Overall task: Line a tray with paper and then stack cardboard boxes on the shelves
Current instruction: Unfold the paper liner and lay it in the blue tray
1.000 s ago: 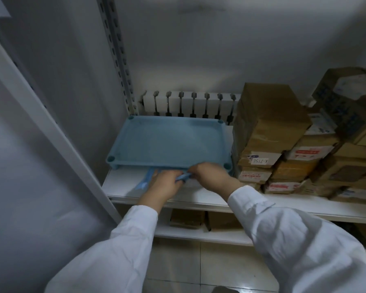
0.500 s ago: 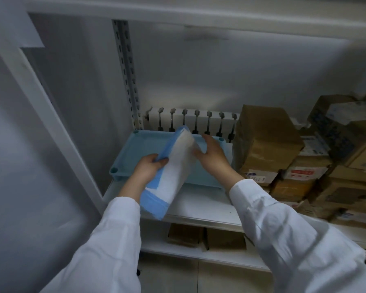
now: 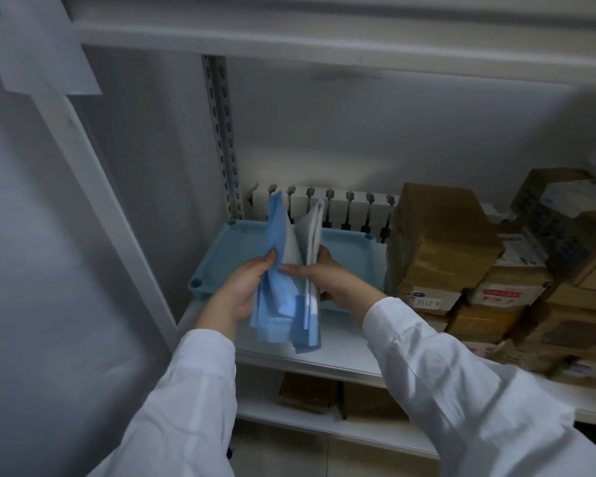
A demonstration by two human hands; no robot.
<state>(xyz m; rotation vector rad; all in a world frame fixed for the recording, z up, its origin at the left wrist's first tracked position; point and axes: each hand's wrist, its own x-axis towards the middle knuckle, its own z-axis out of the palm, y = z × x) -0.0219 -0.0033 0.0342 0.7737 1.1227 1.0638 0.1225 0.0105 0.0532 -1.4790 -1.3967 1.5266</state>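
Head view. Raised and fanned apart since half a second ago: folded blue-and-white paper point(image 3: 278, 232), now at frame centre, over the front edge of the tray point(image 3: 221, 263). Left hand point(image 3: 238, 294) pinching blue outer layers; right hand point(image 3: 334, 280) gripping white inner fold. Long axis upright, top edge toward upper frame. Lining step, unfolding in hand. Next, probably: spread flat, lay into tray. Cardboard boxes point(image 3: 441, 235) at right, not yet handled.

light blue tray point(image 3: 345, 247), blue-and-white folded paper point(image 3: 291, 287), brown cardboard boxes point(image 3: 437, 235), white shelf point(image 3: 341, 352), white sleeves point(image 3: 193, 401).
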